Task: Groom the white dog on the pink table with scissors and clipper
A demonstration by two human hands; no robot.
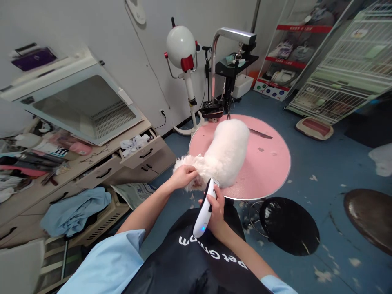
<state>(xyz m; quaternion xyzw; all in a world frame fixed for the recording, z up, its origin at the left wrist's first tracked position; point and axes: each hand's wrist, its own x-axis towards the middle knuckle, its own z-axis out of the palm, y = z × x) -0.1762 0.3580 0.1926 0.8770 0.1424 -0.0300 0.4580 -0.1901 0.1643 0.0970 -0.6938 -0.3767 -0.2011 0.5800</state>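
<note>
A white dog (229, 151) is on the round pink grooming table (269, 167). Its body fur looks short, while longer, shaggy fur covers the head at the left edge. My left hand (183, 176) is closed at the side of the head, fingers pinched together. Whether they grip the ear or only hair I cannot make out; a reddish-brown patch shows just below them. In my right hand (217, 208) is a white cordless hair clipper (202, 218) with a blue light lit. The clipper's head points up, close to the dog's neck and chest.
A metal grooming arm (214, 53) rises behind the table. A white dryer (181, 47) on a stand is beside it. Black (289, 226) and brown (370, 216) stools stand at right. Drawers (142, 153) hang open at left. Tufts of fur lie on the blue floor (330, 171).
</note>
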